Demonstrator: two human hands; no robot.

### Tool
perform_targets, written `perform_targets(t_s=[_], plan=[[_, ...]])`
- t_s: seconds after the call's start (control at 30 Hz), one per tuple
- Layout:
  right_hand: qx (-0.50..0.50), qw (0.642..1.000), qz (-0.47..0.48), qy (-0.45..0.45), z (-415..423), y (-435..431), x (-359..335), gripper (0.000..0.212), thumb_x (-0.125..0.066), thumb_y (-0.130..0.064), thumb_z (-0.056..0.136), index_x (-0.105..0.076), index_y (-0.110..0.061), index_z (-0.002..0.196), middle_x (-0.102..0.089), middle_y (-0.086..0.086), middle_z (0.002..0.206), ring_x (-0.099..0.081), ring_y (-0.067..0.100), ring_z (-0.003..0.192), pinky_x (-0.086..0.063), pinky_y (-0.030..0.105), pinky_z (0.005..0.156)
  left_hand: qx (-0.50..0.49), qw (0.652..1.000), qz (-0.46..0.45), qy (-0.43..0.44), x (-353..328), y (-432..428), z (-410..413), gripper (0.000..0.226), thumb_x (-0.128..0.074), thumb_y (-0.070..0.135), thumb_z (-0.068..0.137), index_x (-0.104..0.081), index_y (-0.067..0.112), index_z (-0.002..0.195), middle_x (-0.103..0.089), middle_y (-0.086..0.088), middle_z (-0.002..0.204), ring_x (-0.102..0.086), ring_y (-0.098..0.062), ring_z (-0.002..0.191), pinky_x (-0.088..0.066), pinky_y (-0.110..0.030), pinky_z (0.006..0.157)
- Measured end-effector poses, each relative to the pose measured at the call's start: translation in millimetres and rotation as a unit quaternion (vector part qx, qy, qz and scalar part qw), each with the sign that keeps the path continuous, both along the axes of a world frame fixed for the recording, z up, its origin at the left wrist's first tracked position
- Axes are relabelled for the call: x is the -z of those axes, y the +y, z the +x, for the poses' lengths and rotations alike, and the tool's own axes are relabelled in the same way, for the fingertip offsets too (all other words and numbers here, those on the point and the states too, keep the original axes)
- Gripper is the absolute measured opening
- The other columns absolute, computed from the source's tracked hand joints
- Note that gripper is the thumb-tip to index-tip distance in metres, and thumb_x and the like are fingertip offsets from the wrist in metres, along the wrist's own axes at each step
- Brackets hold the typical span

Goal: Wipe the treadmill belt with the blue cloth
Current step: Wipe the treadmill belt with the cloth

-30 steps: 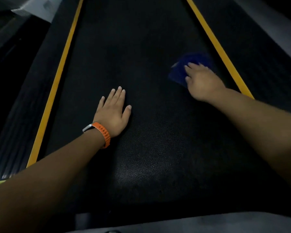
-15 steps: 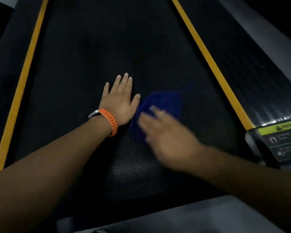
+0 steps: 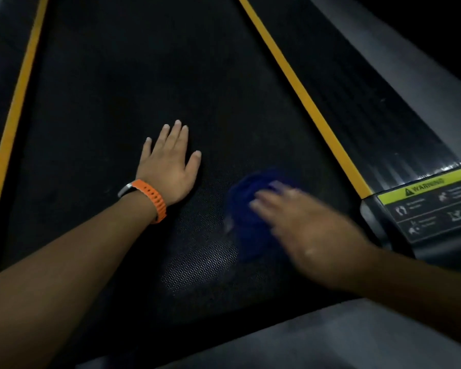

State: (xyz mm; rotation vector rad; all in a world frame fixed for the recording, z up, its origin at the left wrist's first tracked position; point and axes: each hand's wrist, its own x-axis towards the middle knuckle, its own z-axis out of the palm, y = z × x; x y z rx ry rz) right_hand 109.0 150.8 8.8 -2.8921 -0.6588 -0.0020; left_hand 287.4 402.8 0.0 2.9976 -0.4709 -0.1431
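The black textured treadmill belt [image 3: 149, 75] fills the middle of the head view, bordered by yellow stripes. My left hand [image 3: 169, 166], with an orange band on its wrist, rests flat on the belt, fingers straight. The blue cloth [image 3: 246, 217] lies bunched on the belt to the right of that hand. My right hand [image 3: 304, 230] is motion-blurred; its straight fingers press down on the cloth's right part and hide that part.
A yellow stripe [image 3: 301, 94] runs along the belt's right side, another stripe [image 3: 14, 121] along the left. Ribbed black side rails lie outside them. A yellow and black warning label [image 3: 431, 203] sits at the right. A grey end cover [image 3: 330, 339] crosses the near edge.
My right hand swept the cloth from the belt's right edge toward my left hand, and has now moved it back a little to the right. My left hand stayed flat on the belt.
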Motion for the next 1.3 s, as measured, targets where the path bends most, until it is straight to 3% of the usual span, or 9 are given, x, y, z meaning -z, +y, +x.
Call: perform_targets(t_s=[0.13,0.23,0.4,0.5,0.57,0.73,1.0,1.17,1.3], plan=[[0.111,0.989,-0.092,-0.021,1.4,-41.8,-3.5,0.059,-0.031,-0.031,0.097,-0.034,-0.007,0.151,-0.036,0.015,0.155,-0.033,0.038,0.142,-0.016,0.04,0.119,-0.005,1.0,0.002,-0.003,1.7,-3.4,-0.6,0.068,-0.019,0.052,0.105,-0.006,0.018,0.163,0.0,0.002,0.171,0.002,-0.017,0.157,0.0,-0.047,0.127],[0.1,0.994,-0.049,-0.005,37.8,-20.3,-3.0,0.058,-0.03,-0.027,0.102,-0.019,-0.006,0.155,-0.02,0.011,0.162,-0.014,0.037,0.149,-0.011,0.041,0.121,-0.007,1.0,0.002,-0.002,0.5,-2.8,-2.1,0.068,-0.019,0.052,0.105,-0.007,0.017,0.163,0.0,0.002,0.171,0.002,-0.017,0.157,0.0,-0.047,0.127],[0.216,0.976,-0.014,0.015,171.4,-1.8,2.7,0.055,-0.027,-0.03,0.103,-0.027,-0.002,0.15,-0.032,0.017,0.155,-0.025,0.038,0.144,-0.015,0.048,0.121,-0.005,1.0,-0.007,-0.002,-1.4,-2.5,-3.4,0.068,-0.02,0.052,0.105,-0.007,0.018,0.163,-0.001,0.002,0.171,0.002,-0.016,0.157,0.0,-0.046,0.127],[0.092,0.992,-0.08,0.015,160.9,40.5,1.7,0.058,-0.029,-0.033,0.103,-0.023,-0.005,0.153,-0.027,0.013,0.159,-0.02,0.033,0.147,-0.013,0.048,0.121,-0.003,1.0,-0.007,-0.012,1.9,-0.7,-4.0,0.067,-0.021,0.051,0.106,-0.009,0.018,0.163,-0.002,0.002,0.171,0.001,-0.016,0.157,0.0,-0.045,0.127],[-0.01,0.999,-0.038,0.007,142.7,30.6,-3.6,0.054,-0.033,-0.032,0.104,-0.026,-0.011,0.153,-0.028,0.006,0.159,-0.018,0.029,0.148,-0.015,0.049,0.121,0.002,1.0,-0.007,-0.021,3.6,-0.4,-4.4,0.067,-0.021,0.05,0.106,-0.01,0.017,0.163,-0.003,0.001,0.171,0.0,-0.016,0.157,-0.001,-0.045,0.127],[0.152,0.988,0.038,0.013,189.0,-15.2,-6.8,0.047,-0.04,-0.022,0.103,-0.037,-0.009,0.147,-0.035,0.013,0.152,-0.029,0.036,0.143,-0.019,0.049,0.12,-0.007,1.0,-0.005,-0.003,0.2,-1.7,-4.7,0.068,-0.017,0.052,0.105,-0.006,0.019,0.163,0.001,0.003,0.171,0.004,-0.015,0.157,0.001,-0.045,0.127],[0.015,0.998,0.055,-0.04,147.2,12.9,1.1,0.049,-0.04,-0.023,0.105,-0.032,-0.014,0.152,-0.031,0.001,0.159,-0.011,0.024,0.151,-0.003,0.03,0.119,-0.006,1.0,-0.016,-0.011,4.4,-0.9,-3.5,0.068,-0.019,0.052,0.105,-0.007,0.019,0.163,0.001,0.004,0.171,0.005,-0.013,0.157,0.001,-0.045,0.127],[0.125,0.991,0.028,-0.043,218.4,-0.7,6.5,0.042,-0.04,-0.018,0.101,-0.044,-0.005,0.14,-0.038,0.016,0.152,-0.027,0.038,0.144,-0.019,0.047,0.121,0.037,0.999,-0.015,0.0,-2.3,31.3,3.6,0.068,-0.023,0.056,0.105,-0.007,0.025,0.163,0.002,0.008,0.171,0.006,-0.01,0.156,0.003,-0.044,0.127],[0.19,0.979,0.052,-0.061,225.0,27.3,2.5,0.029,-0.044,-0.01,0.098,-0.063,0.001,0.118,-0.055,0.017,0.13,-0.044,0.039,0.129,-0.027,0.037,0.111,-0.057,0.998,-0.015,0.001,-4.3,113.9,15.2,0.08,-0.018,0.066,0.094,-0.013,0.027,0.163,-0.005,0.007,0.171,-0.001,-0.012,0.157,-0.002,-0.048,0.126]])
